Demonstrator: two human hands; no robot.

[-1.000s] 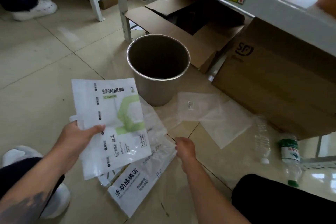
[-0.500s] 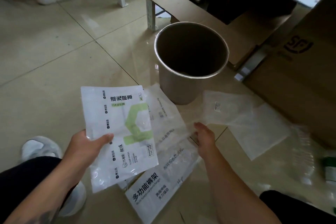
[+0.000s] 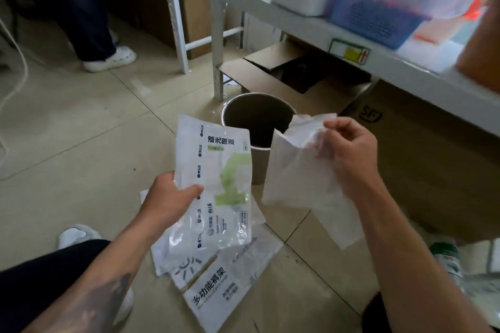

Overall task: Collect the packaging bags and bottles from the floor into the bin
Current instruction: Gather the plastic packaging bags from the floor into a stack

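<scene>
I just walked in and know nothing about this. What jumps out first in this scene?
Two bare hands held up over the tiled floor, each gripping packaging: the left hand holds a white and green printed bag, the right hand pinches a frosted clear bag. Just behind them stands an open metal bin, and another printed bag lies on the floor below.
</scene>
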